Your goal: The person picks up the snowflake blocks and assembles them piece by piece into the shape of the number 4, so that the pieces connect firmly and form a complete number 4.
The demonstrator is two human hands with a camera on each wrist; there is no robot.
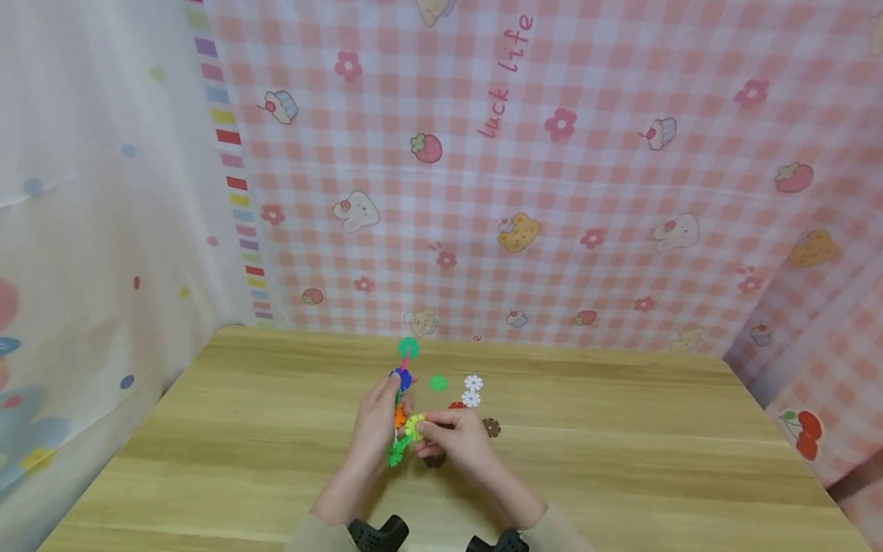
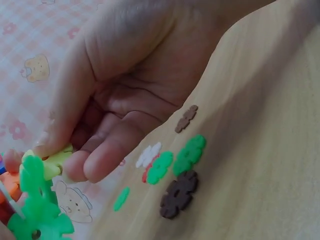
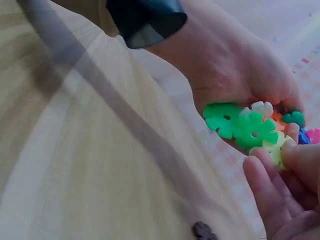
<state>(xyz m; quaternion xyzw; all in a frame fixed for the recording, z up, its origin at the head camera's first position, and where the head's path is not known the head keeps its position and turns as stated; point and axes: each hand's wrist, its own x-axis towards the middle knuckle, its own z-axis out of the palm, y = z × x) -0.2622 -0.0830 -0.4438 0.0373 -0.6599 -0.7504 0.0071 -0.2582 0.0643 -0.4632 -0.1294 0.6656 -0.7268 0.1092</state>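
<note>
A joined string of flower-shaped plastic snowflake discs stands between the two hands. My left hand [image 1: 375,423] grips it along its middle, by the blue disc [image 1: 402,379] and the orange disc [image 1: 399,415]. At the far end of the string is a teal disc [image 1: 408,348] above a pink one. With thumb and fingers, my right hand [image 1: 464,443] pinches the yellow disc [image 2: 56,166]. Two bright green discs [image 3: 256,132] join on beside the yellow one, and a white disc [image 3: 262,108] shows behind them.
Loose discs lie on the wooden table [image 1: 621,452] past the right hand: white ones [image 1: 473,382], a green one [image 1: 438,382], a red one [image 1: 456,405] and a brown one [image 1: 491,428]. A dark brown disc [image 2: 179,195] lies beneath the right hand. A checked cloth [image 1: 483,192] hangs behind the table.
</note>
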